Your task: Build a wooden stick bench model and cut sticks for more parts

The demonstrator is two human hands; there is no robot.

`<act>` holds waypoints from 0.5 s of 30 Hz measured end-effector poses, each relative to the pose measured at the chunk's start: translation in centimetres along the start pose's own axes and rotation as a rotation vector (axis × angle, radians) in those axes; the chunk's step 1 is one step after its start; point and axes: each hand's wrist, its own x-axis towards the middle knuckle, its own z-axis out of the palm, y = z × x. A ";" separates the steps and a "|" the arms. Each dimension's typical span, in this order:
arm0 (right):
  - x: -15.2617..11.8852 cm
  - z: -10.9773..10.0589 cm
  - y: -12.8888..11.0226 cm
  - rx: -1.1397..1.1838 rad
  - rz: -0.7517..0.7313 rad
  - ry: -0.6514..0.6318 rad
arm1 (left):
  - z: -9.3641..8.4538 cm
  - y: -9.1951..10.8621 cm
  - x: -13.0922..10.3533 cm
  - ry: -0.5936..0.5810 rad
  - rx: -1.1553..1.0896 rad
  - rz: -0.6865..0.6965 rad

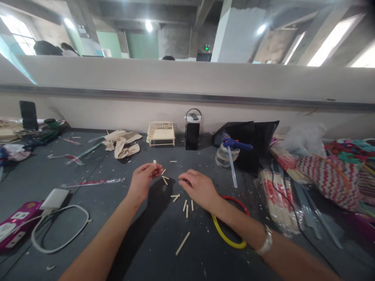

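Observation:
My left hand (144, 177) is closed, with thumb and fingers pinching a small wooden stick piece (154, 161) whose pale end sticks up above them. A short gap away, my right hand (199, 186) hovers over the table, its fingers curled together; whatever may be between them is hidden. Several short cut wooden sticks (186, 210) lie between and below the hands, and a longer stick (183, 243) is nearer to me. Behind the hands stands a miniature wooden bench (161, 134) with a latticed back.
A blue glue gun (237, 143) rests on a glass jar (222, 156), glue stick pointing forward. A phone (192, 136) stands at the back. Under my right forearm lies a red and yellow ring (218, 226). Packaged sticks (278, 199) are right; a purple power strip (20, 224) is left.

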 end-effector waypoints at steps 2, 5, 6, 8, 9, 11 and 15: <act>2.0 1.0 -0.8 -0.079 0.051 -0.094 | -0.7 -0.2 0.7 0.080 0.011 0.007; 4.4 3.4 -1.5 -0.107 0.104 -0.123 | -1.0 -0.7 0.7 0.107 0.027 -0.017; 4.9 4.2 -1.7 -0.113 0.124 -0.129 | -0.9 -0.9 0.6 0.102 0.027 -0.022; 5.4 5.2 -1.7 -0.122 0.170 -0.130 | -0.7 -1.2 0.3 0.095 0.026 -0.028; 5.5 5.5 -1.7 -0.123 0.194 -0.124 | -0.5 -1.3 0.2 0.091 0.025 -0.032; 5.2 5.3 -1.4 -0.115 0.243 -0.103 | -0.2 -1.4 0.0 0.081 0.023 -0.044; 4.3 4.0 -0.7 -0.070 0.273 -0.039 | 0.3 -1.6 -0.3 0.093 0.007 -0.047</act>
